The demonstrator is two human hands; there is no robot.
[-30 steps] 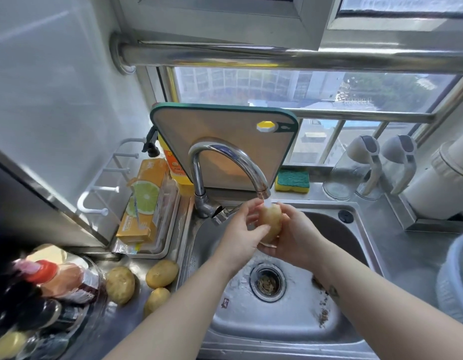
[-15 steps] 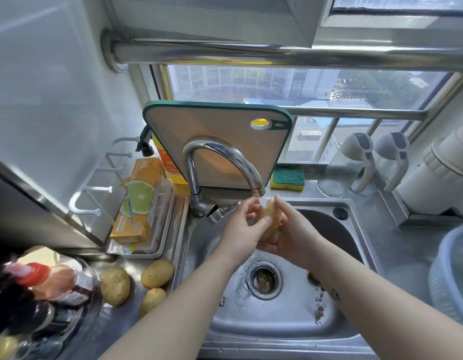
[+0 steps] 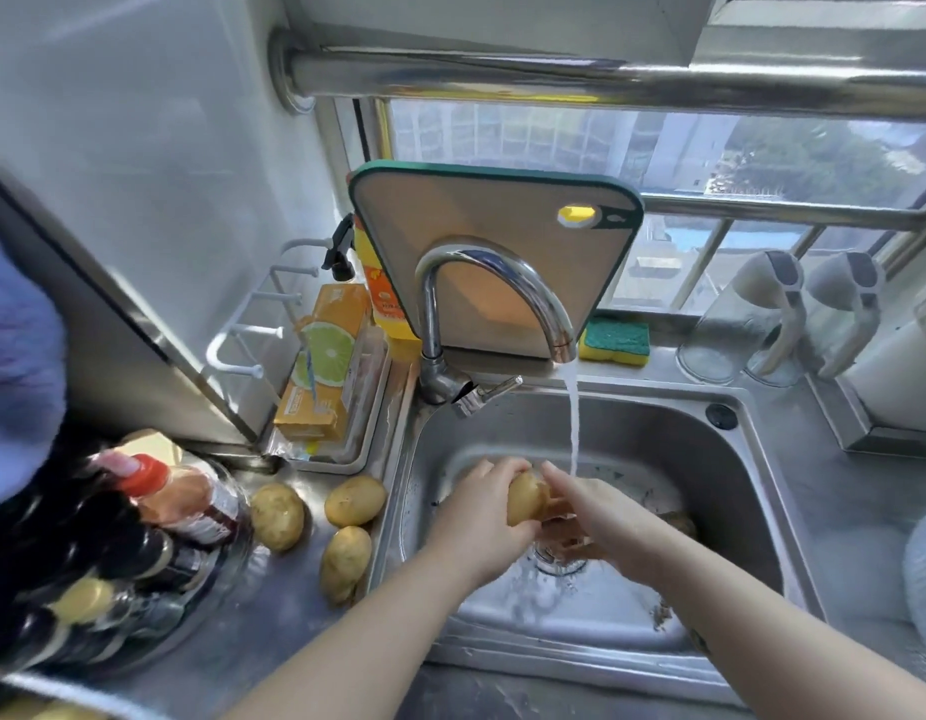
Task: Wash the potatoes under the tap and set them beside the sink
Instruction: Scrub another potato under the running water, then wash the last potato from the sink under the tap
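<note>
A wet yellow-brown potato (image 3: 523,498) is held low over the steel sink (image 3: 741,459), just left of the falling water. My left hand (image 3: 476,517) grips it from the left, fingers curled over its top. My right hand (image 3: 591,511) holds its right side, and the stream from the tap (image 3: 507,283) lands by its fingers. Three more potatoes lie on the counter left of the sink: one (image 3: 277,516) farthest left, one (image 3: 355,500) by the rim, one (image 3: 345,562) nearer me.
A cutting board (image 3: 502,215) leans behind the tap, with a sponge (image 3: 614,341) to its right. Orange cartons (image 3: 323,361) sit in a tray at the left. Bottles in a glass bowl (image 3: 139,543) crowd the left counter. Two pitchers (image 3: 762,314) stand at the right.
Both hands have dropped with the potato from right under the spout to lower in the sink, left of the stream. The view has tilted down and shifted.
</note>
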